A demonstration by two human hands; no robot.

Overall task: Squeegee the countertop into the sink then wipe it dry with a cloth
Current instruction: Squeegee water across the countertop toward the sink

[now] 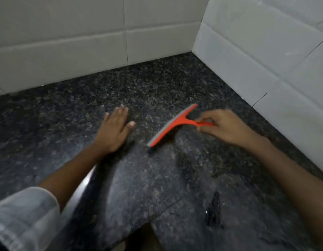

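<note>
An orange squeegee [172, 125] with a grey rubber blade rests on the dark speckled granite countertop [157, 87], its blade running diagonally from lower left to upper right. My right hand [224, 127] grips the squeegee's handle with the fingers curled round it. My left hand [114, 128] lies flat on the counter just left of the blade, fingers spread and holding nothing. The sink and the cloth are out of view.
White wall tiles [75, 51] close off the counter at the back, and a second tiled wall [265, 60] stands on the right, forming a corner. A dark wet patch [214, 211] sits on the near right of the counter. A grey sleeve [25, 218] shows at bottom left.
</note>
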